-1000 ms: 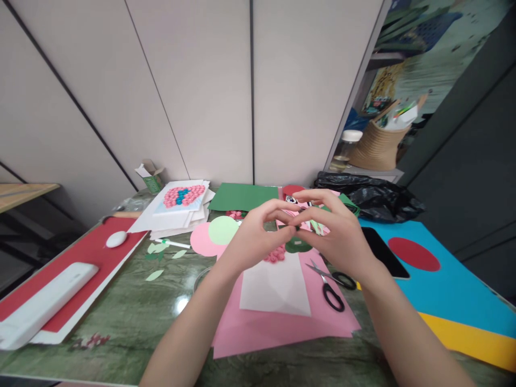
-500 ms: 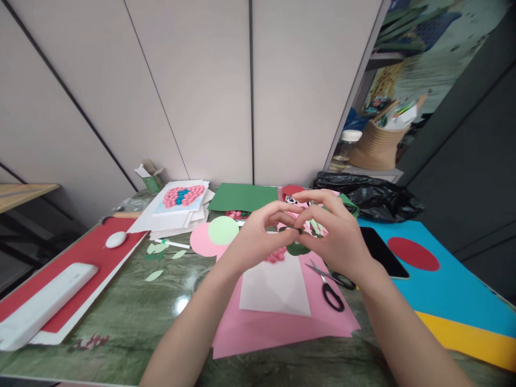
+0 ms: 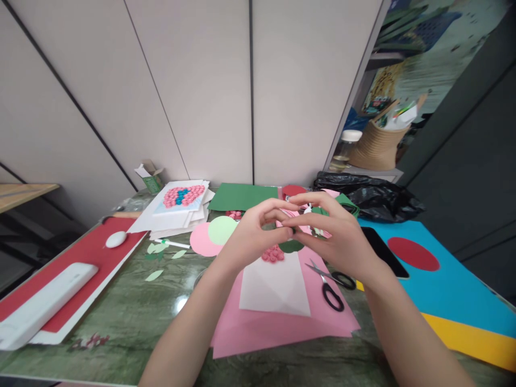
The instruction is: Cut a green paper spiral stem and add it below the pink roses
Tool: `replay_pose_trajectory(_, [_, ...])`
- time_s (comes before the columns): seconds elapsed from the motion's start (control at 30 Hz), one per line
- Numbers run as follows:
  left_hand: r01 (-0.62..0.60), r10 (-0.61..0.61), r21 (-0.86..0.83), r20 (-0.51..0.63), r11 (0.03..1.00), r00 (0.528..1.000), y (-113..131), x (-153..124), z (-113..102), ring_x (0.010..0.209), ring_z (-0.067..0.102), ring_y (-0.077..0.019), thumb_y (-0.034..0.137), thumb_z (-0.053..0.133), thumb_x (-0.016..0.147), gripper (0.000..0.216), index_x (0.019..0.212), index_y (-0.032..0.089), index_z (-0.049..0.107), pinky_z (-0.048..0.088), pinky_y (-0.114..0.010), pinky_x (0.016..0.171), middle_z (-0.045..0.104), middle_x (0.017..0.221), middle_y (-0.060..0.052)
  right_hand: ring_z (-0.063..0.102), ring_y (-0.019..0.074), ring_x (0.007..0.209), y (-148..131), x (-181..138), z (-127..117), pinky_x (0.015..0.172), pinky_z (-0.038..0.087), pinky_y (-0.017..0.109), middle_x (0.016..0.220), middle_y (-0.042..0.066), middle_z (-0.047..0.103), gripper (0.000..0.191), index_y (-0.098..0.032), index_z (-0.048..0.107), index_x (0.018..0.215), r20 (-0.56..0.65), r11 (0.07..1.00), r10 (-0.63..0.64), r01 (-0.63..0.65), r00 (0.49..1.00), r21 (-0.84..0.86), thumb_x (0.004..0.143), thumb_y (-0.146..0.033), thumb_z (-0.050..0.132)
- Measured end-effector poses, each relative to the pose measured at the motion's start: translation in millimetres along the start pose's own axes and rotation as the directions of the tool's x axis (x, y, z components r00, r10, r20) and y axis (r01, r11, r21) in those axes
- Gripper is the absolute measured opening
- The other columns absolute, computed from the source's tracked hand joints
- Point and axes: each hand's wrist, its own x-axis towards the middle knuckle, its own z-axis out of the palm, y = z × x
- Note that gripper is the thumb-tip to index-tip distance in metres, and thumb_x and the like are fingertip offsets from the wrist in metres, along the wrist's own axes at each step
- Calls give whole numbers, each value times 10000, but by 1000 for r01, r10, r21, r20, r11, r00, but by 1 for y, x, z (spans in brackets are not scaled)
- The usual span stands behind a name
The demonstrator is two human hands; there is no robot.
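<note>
Both hands meet above the white sheet [image 3: 276, 287], fingertips pinched together around a dark green paper piece [image 3: 291, 246]. Its rounded lower part hangs below the fingers; the rest is hidden by them. My left hand [image 3: 258, 231] comes in from the left, thumb against the paper. Opposite it, my right hand [image 3: 336, 231] has thumb and fingers bent toward the same spot. Just under the hands, a cluster of pink paper roses [image 3: 273, 254] lies on the white sheet, which rests on pink paper [image 3: 282, 330]. Black-handled scissors [image 3: 331, 290] lie right of the sheet.
Pale green leaf cutouts [image 3: 154, 276], a glue-pen-like white stick [image 3: 176, 244] and pink and green circles [image 3: 221, 231] lie left. Behind stand a heart picture [image 3: 183, 196] and green paper [image 3: 244, 197]. Right are a tablet [image 3: 382, 252], blue paper [image 3: 455, 290] and a black bag [image 3: 371, 199].
Both hands have shifted slightly left, and the dark green paper has moved with them. The fingers have changed position a little around it. More of the pink roses shows.
</note>
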Motion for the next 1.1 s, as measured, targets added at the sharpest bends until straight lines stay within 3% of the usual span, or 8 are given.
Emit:
replay_pose_trajectory(0.27, [-23,33,233,-39,972,999,2,-1,2,741,610,-131,107,522,757,321,1051,228,570,486,-247,623,639,839,-1,519,217,1097,3,-1,0,903,448,426,1172,74,549,158,-245,674,895,40,999,7,-5,999,-40,822,-129,595])
replay_pose_trajectory(0.5, [-8,9,124,-8,992,1000,0,0,3,847,623,-157,186,549,806,279,1082,225,554,493,-260,672,656,886,-27,528,219,1091,4,-1,5,863,450,398,1145,73,558,87,-217,622,793,-41,996,52,-55,998,-71,778,-134,644])
replay_pose_trajectory(0.83, [-10,9,63,18,998,1000,-2,1,5,930,586,-169,142,562,786,278,1050,230,573,470,-253,678,637,914,-34,549,237,1047,4,0,9,826,446,420,1099,69,574,210,-209,509,729,-80,992,35,-45,996,-118,702,-50,644])
replay_pose_trajectory(1.1, [-10,10,23,4,1000,1000,-2,1,4,861,590,-152,157,570,786,286,1066,216,565,479,-266,705,635,858,-27,541,215,1054,0,0,7,863,453,399,1091,62,569,139,-219,589,770,-66,995,73,-77,995,-57,735,-105,661])
